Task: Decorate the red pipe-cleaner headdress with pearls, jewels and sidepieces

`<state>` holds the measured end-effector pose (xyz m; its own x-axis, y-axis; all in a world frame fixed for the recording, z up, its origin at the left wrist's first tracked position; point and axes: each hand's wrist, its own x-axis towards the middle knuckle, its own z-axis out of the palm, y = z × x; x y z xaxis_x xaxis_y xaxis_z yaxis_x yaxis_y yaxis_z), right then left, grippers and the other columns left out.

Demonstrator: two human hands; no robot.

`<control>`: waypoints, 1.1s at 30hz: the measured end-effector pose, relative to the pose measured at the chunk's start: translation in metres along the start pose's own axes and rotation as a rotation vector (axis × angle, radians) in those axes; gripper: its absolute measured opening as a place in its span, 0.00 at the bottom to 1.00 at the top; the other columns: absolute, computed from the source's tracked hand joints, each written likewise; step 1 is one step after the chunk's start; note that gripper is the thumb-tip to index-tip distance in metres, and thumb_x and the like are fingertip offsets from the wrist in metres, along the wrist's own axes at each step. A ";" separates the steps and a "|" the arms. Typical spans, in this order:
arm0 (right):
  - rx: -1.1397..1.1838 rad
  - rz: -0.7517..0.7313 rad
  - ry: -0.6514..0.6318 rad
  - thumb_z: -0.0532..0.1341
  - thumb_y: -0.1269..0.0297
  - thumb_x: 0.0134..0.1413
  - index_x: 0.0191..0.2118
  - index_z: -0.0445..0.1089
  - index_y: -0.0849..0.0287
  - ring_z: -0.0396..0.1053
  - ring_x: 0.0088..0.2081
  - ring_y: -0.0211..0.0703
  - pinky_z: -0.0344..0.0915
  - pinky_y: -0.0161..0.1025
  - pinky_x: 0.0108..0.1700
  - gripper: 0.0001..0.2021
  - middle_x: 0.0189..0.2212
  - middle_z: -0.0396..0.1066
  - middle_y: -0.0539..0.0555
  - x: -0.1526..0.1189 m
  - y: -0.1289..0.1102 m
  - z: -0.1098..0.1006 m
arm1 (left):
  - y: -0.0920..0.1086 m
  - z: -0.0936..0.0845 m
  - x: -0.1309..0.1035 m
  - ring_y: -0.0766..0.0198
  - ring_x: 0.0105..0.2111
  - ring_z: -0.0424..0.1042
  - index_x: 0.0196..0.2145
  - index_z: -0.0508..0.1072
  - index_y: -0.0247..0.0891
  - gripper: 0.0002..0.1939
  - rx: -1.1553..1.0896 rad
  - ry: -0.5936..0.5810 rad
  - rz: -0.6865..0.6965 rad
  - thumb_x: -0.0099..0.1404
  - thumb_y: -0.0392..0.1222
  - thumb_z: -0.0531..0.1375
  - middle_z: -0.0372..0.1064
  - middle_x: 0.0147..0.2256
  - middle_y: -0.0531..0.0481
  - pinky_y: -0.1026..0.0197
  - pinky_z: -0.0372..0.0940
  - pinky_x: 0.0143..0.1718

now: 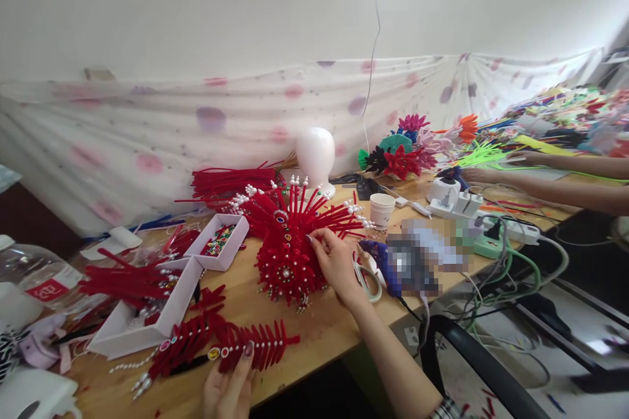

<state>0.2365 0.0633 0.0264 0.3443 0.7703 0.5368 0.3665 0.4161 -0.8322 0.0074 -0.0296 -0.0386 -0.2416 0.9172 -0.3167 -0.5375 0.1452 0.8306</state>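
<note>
A large red headpiece (287, 255) of fuzzy stems, with white beads and coloured gems, stands on the wooden table in front of a white foam head (316, 158). My right hand (337, 262) touches its right side, thumb and fingertips pressed together; anything between them is too small to make out. At the front edge my left hand (230, 383) grips a red feather-shaped piece (260, 345) with a yellow and a red gem, thumb on top. Another red beaded piece (181, 344) lies just left of it.
White boxes of red stems (170, 301) and gems (221, 240) stand at left, beside a plastic bottle (44, 275). A paper cup (381, 209), scissors (369, 283), blue glue gun (386, 265) and power strips (515, 230) are at right. Another person's arms (555, 188) reach in.
</note>
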 end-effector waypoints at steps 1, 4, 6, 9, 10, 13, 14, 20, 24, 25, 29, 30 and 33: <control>-0.010 -0.013 0.002 0.60 0.58 0.57 0.33 0.72 0.58 0.54 0.22 0.35 0.53 0.34 0.27 0.09 0.19 0.60 0.45 0.000 -0.001 -0.001 | 0.000 0.000 0.000 0.56 0.34 0.79 0.33 0.76 0.38 0.24 0.007 0.001 -0.001 0.36 0.40 0.77 0.78 0.30 0.51 0.62 0.74 0.34; -0.024 -0.039 0.038 0.59 0.58 0.59 0.32 0.70 0.58 0.53 0.21 0.35 0.52 0.34 0.26 0.09 0.18 0.57 0.44 -0.003 -0.005 -0.007 | 0.001 0.000 0.000 0.55 0.34 0.79 0.33 0.76 0.38 0.25 0.006 0.003 -0.003 0.35 0.39 0.77 0.78 0.30 0.51 0.61 0.75 0.35; -0.018 -0.040 0.092 0.59 0.58 0.61 0.33 0.69 0.57 0.52 0.21 0.35 0.51 0.33 0.25 0.10 0.19 0.56 0.43 -0.008 -0.006 -0.014 | 0.001 0.000 0.001 0.55 0.35 0.79 0.34 0.76 0.38 0.25 0.000 0.003 -0.002 0.35 0.39 0.77 0.78 0.30 0.51 0.60 0.75 0.36; -0.002 -0.036 0.214 0.57 0.56 0.63 0.32 0.65 0.57 0.55 0.23 0.35 0.54 0.33 0.26 0.12 0.21 0.57 0.44 -0.022 -0.003 -0.028 | -0.001 0.003 -0.001 0.55 0.34 0.79 0.36 0.76 0.38 0.26 -0.011 0.006 0.014 0.37 0.39 0.76 0.78 0.30 0.51 0.60 0.75 0.36; 0.000 -0.039 0.250 0.57 0.57 0.63 0.30 0.64 0.57 0.56 0.23 0.35 0.55 0.33 0.27 0.13 0.22 0.58 0.45 -0.026 -0.003 -0.033 | -0.002 0.004 -0.001 0.56 0.34 0.79 0.37 0.76 0.39 0.26 -0.017 0.003 0.025 0.38 0.40 0.76 0.78 0.30 0.51 0.61 0.75 0.36; -0.008 -0.066 0.265 0.59 0.60 0.62 0.31 0.68 0.57 0.61 0.28 0.37 0.60 0.34 0.30 0.10 0.28 0.66 0.50 -0.036 -0.004 -0.041 | -0.003 0.004 -0.004 0.58 0.34 0.79 0.37 0.76 0.39 0.24 -0.038 -0.012 0.054 0.40 0.41 0.76 0.78 0.31 0.51 0.63 0.74 0.35; -0.009 -0.077 0.242 0.59 0.61 0.62 0.36 0.71 0.57 0.64 0.31 0.38 0.62 0.35 0.32 0.07 0.33 0.70 0.52 -0.036 -0.005 -0.041 | -0.003 0.004 -0.004 0.59 0.34 0.79 0.37 0.76 0.39 0.24 -0.040 -0.015 0.052 0.41 0.41 0.76 0.78 0.31 0.52 0.64 0.74 0.35; -0.200 -0.191 0.215 0.62 0.63 0.60 0.44 0.74 0.57 0.67 0.31 0.39 0.65 0.37 0.35 0.08 0.34 0.72 0.52 -0.017 -0.016 -0.020 | 0.001 -0.002 0.002 0.58 0.33 0.79 0.35 0.76 0.39 0.26 -0.041 0.002 -0.028 0.36 0.38 0.76 0.78 0.29 0.52 0.62 0.75 0.35; -0.278 -0.189 0.255 0.61 0.63 0.60 0.39 0.75 0.58 0.65 0.29 0.40 0.62 0.38 0.35 0.07 0.29 0.70 0.51 -0.003 -0.013 -0.005 | 0.001 -0.005 0.004 0.59 0.30 0.78 0.35 0.75 0.39 0.26 -0.016 0.033 -0.048 0.35 0.36 0.76 0.77 0.28 0.54 0.63 0.74 0.32; -0.294 -0.188 0.258 0.61 0.63 0.60 0.39 0.75 0.59 0.65 0.29 0.40 0.62 0.38 0.34 0.07 0.29 0.70 0.51 -0.001 -0.012 -0.002 | 0.001 -0.006 0.004 0.59 0.30 0.78 0.35 0.75 0.39 0.26 -0.005 0.040 -0.055 0.35 0.36 0.76 0.77 0.28 0.54 0.63 0.74 0.32; -0.339 -0.178 0.268 0.58 0.63 0.61 0.38 0.76 0.59 0.66 0.28 0.40 0.61 0.38 0.34 0.09 0.27 0.70 0.51 0.002 -0.011 0.004 | 0.001 -0.006 0.003 0.59 0.32 0.79 0.36 0.74 0.39 0.27 0.017 0.033 -0.083 0.37 0.37 0.76 0.77 0.28 0.54 0.64 0.74 0.34; -0.346 -0.176 0.267 0.58 0.63 0.61 0.37 0.76 0.59 0.66 0.29 0.41 0.61 0.38 0.35 0.10 0.27 0.70 0.51 0.002 -0.011 0.005 | 0.002 -0.006 0.003 0.60 0.32 0.79 0.37 0.74 0.39 0.27 0.015 0.031 -0.086 0.37 0.37 0.76 0.77 0.28 0.54 0.64 0.74 0.34; -0.353 -0.168 0.259 0.56 0.64 0.61 0.36 0.76 0.58 0.66 0.29 0.41 0.60 0.38 0.35 0.10 0.27 0.70 0.52 0.003 -0.013 0.005 | 0.003 -0.005 0.002 0.60 0.32 0.79 0.37 0.74 0.39 0.27 0.014 0.042 -0.085 0.38 0.36 0.76 0.77 0.28 0.54 0.63 0.74 0.34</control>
<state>0.2284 0.0625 0.0381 0.4429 0.5420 0.7142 0.6919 0.3001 -0.6567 0.0010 -0.0298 -0.0391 -0.2292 0.8852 -0.4048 -0.5463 0.2272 0.8062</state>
